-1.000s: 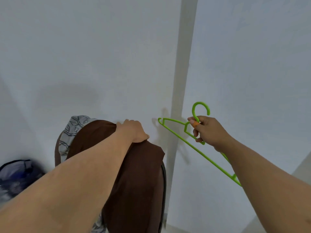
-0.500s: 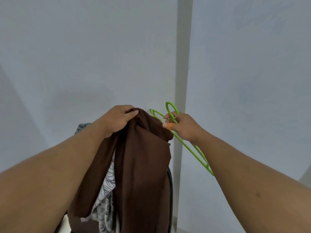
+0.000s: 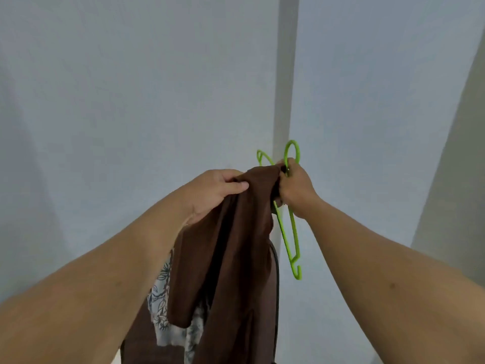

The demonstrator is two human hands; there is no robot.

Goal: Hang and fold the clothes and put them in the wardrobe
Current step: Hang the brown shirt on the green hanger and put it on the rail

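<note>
Both forearms come up from the bottom corners, hands meeting mid-frame. Below them a patterned cloth [image 3: 162, 308] (leaf print, white ground) hangs behind the brown one; what carries it is hidden. Left hand [image 3: 217, 190] has fingers and thumb curled round the top edge of the brown garment [image 3: 231, 258], bunching it. Right hand [image 3: 295, 187] grips the green hanger [image 3: 290, 232] at the neck just under the hook, and its fingers also seem to pinch the garment's other top corner against it. Garment is held up in the air between the hands, touching the hanger at the top only, the rest draping straight down in loose folds; plain brown, thin, limp fabric, opening not identifiable. Hanger looks like thin plastic, one arm pointing down, hook up. Progress, as I judge it: early. Garment not yet threaded on the hanger, nothing folded, wardrobe not identifiable. Behind: pale walls meeting at a corner [image 3: 284, 88].
</note>
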